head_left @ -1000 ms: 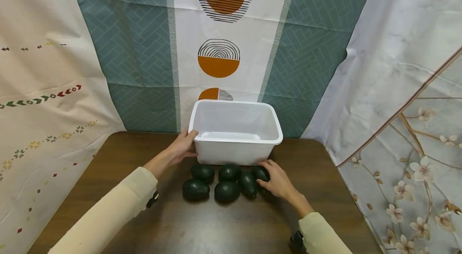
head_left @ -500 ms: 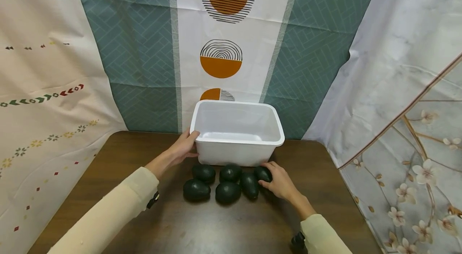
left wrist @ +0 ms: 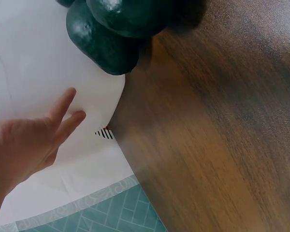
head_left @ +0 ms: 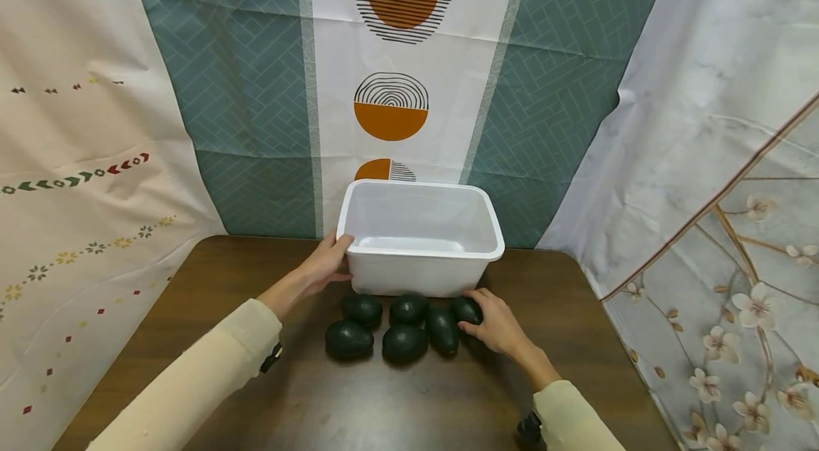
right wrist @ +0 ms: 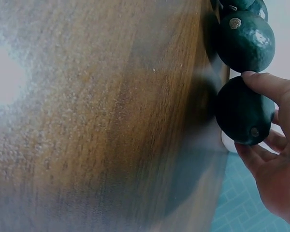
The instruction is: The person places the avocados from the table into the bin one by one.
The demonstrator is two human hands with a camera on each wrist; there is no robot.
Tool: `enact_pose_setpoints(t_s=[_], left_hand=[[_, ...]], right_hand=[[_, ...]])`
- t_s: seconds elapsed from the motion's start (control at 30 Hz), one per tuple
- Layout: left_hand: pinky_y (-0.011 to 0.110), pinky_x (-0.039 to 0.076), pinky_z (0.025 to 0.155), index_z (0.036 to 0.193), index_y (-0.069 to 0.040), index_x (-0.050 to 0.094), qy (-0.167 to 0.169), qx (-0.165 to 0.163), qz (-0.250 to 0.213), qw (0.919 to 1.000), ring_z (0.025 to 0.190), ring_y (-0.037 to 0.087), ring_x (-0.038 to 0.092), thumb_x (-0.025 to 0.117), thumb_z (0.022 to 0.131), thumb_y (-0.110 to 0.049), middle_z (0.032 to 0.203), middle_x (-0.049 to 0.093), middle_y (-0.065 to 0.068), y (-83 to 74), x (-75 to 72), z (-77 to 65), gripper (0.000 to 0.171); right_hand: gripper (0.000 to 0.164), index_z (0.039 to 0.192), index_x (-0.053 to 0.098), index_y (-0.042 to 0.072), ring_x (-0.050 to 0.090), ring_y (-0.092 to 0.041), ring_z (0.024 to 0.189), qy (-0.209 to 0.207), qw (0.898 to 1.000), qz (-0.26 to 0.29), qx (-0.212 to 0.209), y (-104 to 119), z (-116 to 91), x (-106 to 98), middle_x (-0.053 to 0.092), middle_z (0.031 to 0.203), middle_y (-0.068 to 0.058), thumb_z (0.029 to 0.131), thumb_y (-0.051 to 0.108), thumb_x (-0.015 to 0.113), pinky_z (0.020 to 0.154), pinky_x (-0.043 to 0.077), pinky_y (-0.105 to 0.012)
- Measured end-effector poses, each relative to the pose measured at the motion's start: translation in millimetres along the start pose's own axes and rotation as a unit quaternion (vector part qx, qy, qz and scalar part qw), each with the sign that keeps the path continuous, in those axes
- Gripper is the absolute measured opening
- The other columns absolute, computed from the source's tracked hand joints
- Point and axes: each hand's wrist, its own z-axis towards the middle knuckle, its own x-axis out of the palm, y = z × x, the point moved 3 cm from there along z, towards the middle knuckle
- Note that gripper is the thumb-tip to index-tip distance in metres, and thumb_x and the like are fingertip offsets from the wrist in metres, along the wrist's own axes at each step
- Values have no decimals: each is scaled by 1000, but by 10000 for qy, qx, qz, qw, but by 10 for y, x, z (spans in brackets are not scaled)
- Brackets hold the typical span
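My left hand [head_left: 321, 266] holds the front left corner of a white plastic tub [head_left: 416, 273], thumb at its rim. In the left wrist view two fingers extend along the tub's white wall. Several dark green avocados [head_left: 404, 344] lie on the table in front of the tub. My right hand [head_left: 498, 323] grips the avocado at the far right [right wrist: 241, 111], thumb on one side and fingers on the other. Beside it lies a lengthwise avocado [head_left: 441, 330]. No contents show inside the tub.
The brown wooden table [head_left: 358, 405] runs around the tub and avocados. A patterned cloth [head_left: 397, 145] hangs close behind the tub, with more cloth at left and right [head_left: 697, 237].
The view has shifted slightly. Both hands keep their places, the left at the tub and the right on the avocado; nothing else has visibly moved.
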Motion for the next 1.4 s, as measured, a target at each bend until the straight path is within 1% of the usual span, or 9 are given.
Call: enact_pose_setpoints(t_s=[0.23, 0.37, 0.8, 0.9, 1.07, 1.17, 1.27, 1.4], left_hand=[[67, 40, 103, 157, -18, 15, -7, 2, 46, 10000, 136, 50, 35, 39, 105, -35, 150, 32, 23, 17, -10, 14, 59], [66, 41, 102, 157, -18, 15, -32, -6, 125, 9999, 136, 49, 36, 39, 105, -35, 150, 33, 23, 26, -19, 21, 59], [65, 43, 101, 157, -18, 15, -37, 23, 70, 10000, 135, 48, 39, 39, 106, -37, 148, 35, 23, 25, -11, 25, 60], [64, 44, 101, 157, -19, 16, -48, 45, 88, 9999, 135, 47, 40, 39, 106, -41, 148, 36, 23, 22, -15, 18, 61], [63, 44, 102, 158, -16, 13, 0, 110, 124, 9999, 136, 48, 38, 41, 104, -52, 149, 34, 24, 27, -23, 8, 71], [64, 43, 102, 158, -16, 11, 53, 181, 120, 9998, 137, 50, 35, 41, 102, -56, 151, 31, 24, 35, -26, 9, 75], [65, 42, 102, 158, -18, 10, 61, 223, 112, 9997, 137, 51, 34, 39, 101, -60, 153, 28, 23, 43, -26, 12, 77], [66, 41, 103, 159, -16, 5, 29, 292, 219, 9993, 138, 52, 32, 32, 99, -66, 154, 25, 25, 43, -19, 13, 82]], right_hand=[[63, 130, 61, 6, 60, -28, 113, -45, 10000, -47, -20, -19, -1, 18, 62, 123, -7, 78, 32, 85, 98, 50, -47], [64, 130, 61, 5, 61, -28, 113, -63, 10000, -40, -25, -25, 5, 26, 62, 122, -7, 77, 31, 86, 97, 50, -47], [65, 133, 59, 7, 59, -31, 115, 38, 9999, -23, 141, -29, -9, 30, 61, 125, -10, 79, 33, 84, 98, 49, -50], [66, 134, 58, 7, 58, -33, 116, 56, 9999, -4, 155, -21, -13, 29, 60, 127, -11, 80, 33, 84, 99, 49, -51], [66, 136, 57, 9, 58, -33, 117, 92, 9998, -48, 193, -30, -23, 32, 60, 128, -11, 80, 34, 83, 100, 48, -51], [67, 136, 56, 8, 58, -32, 117, 110, 9998, -35, 166, -36, -24, 37, 59, 128, -11, 81, 34, 83, 100, 48, -51], [67, 136, 56, 8, 58, -32, 117, 121, 9998, -13, 145, -39, -22, 41, 59, 127, -12, 81, 34, 83, 99, 48, -51], [67, 136, 56, 7, 58, -33, 117, 120, 9998, -2, 158, -31, -18, 48, 59, 127, -12, 81, 33, 83, 99, 48, -51]])
